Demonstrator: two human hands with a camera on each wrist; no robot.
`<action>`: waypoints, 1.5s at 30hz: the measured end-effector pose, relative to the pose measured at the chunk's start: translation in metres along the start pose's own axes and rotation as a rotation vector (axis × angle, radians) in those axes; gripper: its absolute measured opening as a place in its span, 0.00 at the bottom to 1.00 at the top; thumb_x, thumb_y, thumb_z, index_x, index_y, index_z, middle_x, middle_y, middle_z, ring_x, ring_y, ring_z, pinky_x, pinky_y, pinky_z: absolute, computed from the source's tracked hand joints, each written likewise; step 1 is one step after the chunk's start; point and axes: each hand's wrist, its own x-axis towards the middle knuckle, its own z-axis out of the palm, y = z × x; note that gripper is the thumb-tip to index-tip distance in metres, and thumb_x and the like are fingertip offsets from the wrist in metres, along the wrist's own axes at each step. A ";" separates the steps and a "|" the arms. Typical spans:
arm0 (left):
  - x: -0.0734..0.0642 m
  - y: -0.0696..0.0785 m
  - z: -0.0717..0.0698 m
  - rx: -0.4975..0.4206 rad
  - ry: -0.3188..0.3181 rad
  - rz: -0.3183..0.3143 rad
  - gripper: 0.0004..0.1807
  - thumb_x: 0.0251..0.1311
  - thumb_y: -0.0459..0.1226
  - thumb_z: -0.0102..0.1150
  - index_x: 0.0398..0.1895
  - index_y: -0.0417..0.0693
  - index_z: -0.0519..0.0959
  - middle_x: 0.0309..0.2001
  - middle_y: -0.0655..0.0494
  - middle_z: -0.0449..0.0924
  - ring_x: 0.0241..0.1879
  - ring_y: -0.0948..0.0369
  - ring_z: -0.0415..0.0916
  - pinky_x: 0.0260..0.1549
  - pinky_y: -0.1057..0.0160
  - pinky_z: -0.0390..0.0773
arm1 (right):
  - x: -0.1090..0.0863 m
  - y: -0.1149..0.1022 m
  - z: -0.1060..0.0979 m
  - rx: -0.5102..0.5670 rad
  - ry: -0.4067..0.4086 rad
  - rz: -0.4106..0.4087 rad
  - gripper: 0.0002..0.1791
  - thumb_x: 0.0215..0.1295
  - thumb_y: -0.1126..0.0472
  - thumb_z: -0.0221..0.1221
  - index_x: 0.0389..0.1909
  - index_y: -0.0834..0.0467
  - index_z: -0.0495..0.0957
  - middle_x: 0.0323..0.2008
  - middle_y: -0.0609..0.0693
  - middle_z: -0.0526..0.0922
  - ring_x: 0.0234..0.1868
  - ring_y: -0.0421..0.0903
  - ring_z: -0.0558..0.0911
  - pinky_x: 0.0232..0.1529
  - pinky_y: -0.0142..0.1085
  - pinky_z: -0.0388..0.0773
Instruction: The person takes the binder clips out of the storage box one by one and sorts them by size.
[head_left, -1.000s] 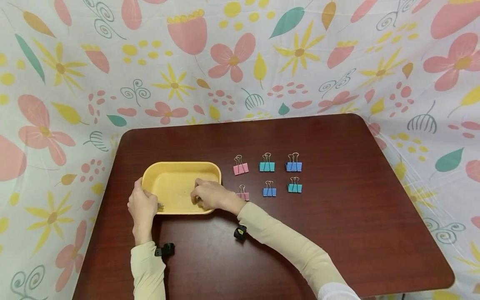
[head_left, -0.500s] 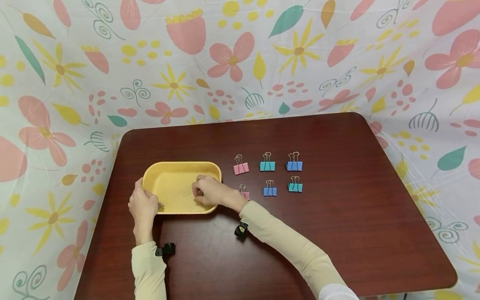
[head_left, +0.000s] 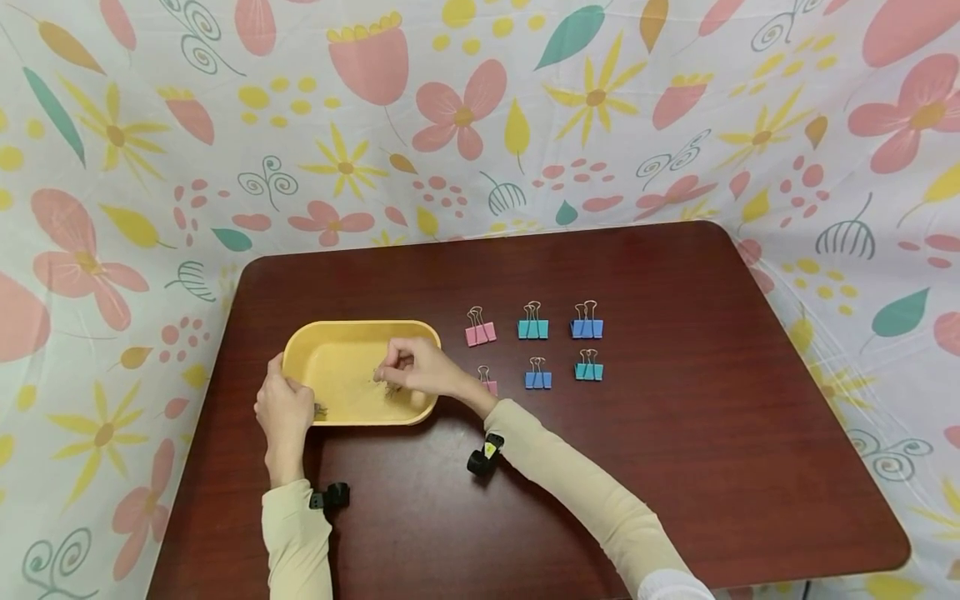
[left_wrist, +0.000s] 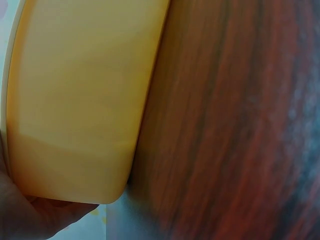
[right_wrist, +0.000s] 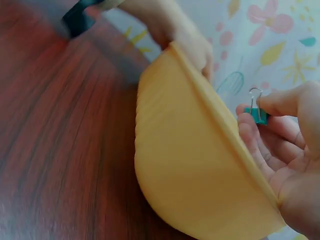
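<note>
My left hand [head_left: 285, 408] grips the left end of a yellow plastic tray [head_left: 330, 329], thumb over the rim. The left wrist view shows its fingers [left_wrist: 25, 215] against the tray's outer wall. Over the right part of the tray, my right hand [head_left: 423, 367] pinches a small teal binder clip [right_wrist: 257, 115] between thumb and fingers, wire handles upward. Under that hand, silvery wire handles [head_left: 392, 390] show in the tray. More small silvery pieces [head_left: 320, 410] lie by my left thumb, partly hidden.
Right of the tray, binder clips stand in two rows on the dark red table [head_left: 675, 417]: a pink [head_left: 481, 334], a teal [head_left: 533, 328] and a blue clip [head_left: 587, 327] behind; a pink [head_left: 487, 385], a blue [head_left: 537, 380] and a teal clip [head_left: 588, 370] in front.
My right hand has risen slightly from the tray's floor, a clip between its fingertips. My left hand keeps its grip on the tray, and the clips on the table stay put.
</note>
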 end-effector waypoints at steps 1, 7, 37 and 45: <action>0.000 0.000 0.000 0.000 -0.002 -0.002 0.29 0.69 0.31 0.36 0.74 0.40 0.64 0.65 0.31 0.73 0.61 0.32 0.70 0.61 0.33 0.63 | 0.000 0.000 -0.001 0.068 0.003 0.009 0.04 0.67 0.73 0.59 0.32 0.68 0.74 0.39 0.66 0.88 0.36 0.68 0.86 0.41 0.54 0.85; 0.002 0.000 0.001 0.003 0.003 0.004 0.29 0.69 0.32 0.36 0.74 0.41 0.64 0.64 0.31 0.74 0.60 0.32 0.71 0.60 0.33 0.63 | 0.002 -0.003 -0.006 0.257 0.049 0.051 0.13 0.69 0.73 0.54 0.51 0.75 0.73 0.39 0.70 0.87 0.34 0.71 0.82 0.44 0.65 0.79; -0.002 -0.001 0.000 0.005 0.001 -0.007 0.30 0.70 0.31 0.36 0.75 0.40 0.62 0.66 0.31 0.72 0.62 0.32 0.69 0.62 0.33 0.61 | -0.118 0.007 -0.073 -0.105 0.088 0.182 0.05 0.71 0.63 0.59 0.38 0.61 0.80 0.31 0.64 0.83 0.17 0.48 0.81 0.20 0.51 0.80; -0.001 0.000 -0.001 0.005 -0.003 -0.009 0.30 0.69 0.32 0.36 0.76 0.40 0.62 0.66 0.30 0.71 0.62 0.32 0.68 0.62 0.32 0.61 | -0.143 0.022 -0.071 -0.282 -0.009 0.213 0.04 0.70 0.65 0.59 0.37 0.58 0.81 0.30 0.54 0.85 0.11 0.40 0.77 0.18 0.37 0.78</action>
